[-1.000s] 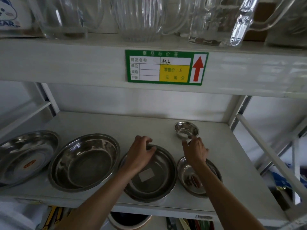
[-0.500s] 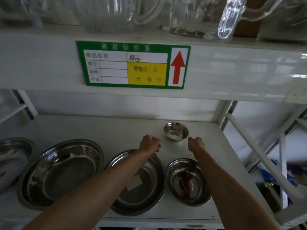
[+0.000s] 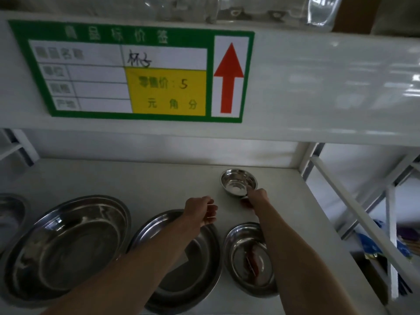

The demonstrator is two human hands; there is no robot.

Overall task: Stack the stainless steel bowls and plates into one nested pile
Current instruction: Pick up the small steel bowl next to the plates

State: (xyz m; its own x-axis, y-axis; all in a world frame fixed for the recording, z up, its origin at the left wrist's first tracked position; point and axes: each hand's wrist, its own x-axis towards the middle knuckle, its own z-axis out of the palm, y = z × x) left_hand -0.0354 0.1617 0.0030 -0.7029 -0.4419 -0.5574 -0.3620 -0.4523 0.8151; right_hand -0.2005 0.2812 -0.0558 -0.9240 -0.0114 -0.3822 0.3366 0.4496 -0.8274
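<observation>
From the head camera I look down at a white shelf (image 3: 141,178) with steel dishes laid out on it. My right hand (image 3: 255,197) reaches to the back of the shelf and meets the near rim of the small bowl (image 3: 238,182), which sits upright well behind the others, near the right rear corner. The fingers seem to pinch that rim, with at least one tip over the edge, though the hand hides most of the contact, so I cannot tell how firm the hold is or whether the bowl is off the shelf. My left hand (image 3: 201,210) hovers loosely curled above the far edge of the middle plate (image 3: 200,264), fingers bent inward and holding nothing; I cannot tell whether it touches the rim. That plate lies flat at the front of the shelf, my left forearm crossing over it. Just to its right, almost rim to rim, sits a smaller bowl (image 3: 247,260) with a reddish mark inside, partly under my right forearm. To the left lies the big bowl (image 3: 66,251), and a further dish (image 3: 10,210) is cut off at the left edge. Above, the upper shelf's front carries a green price tag (image 3: 136,73) with a red arrow, and glassware (image 3: 238,10) stands on top.
</observation>
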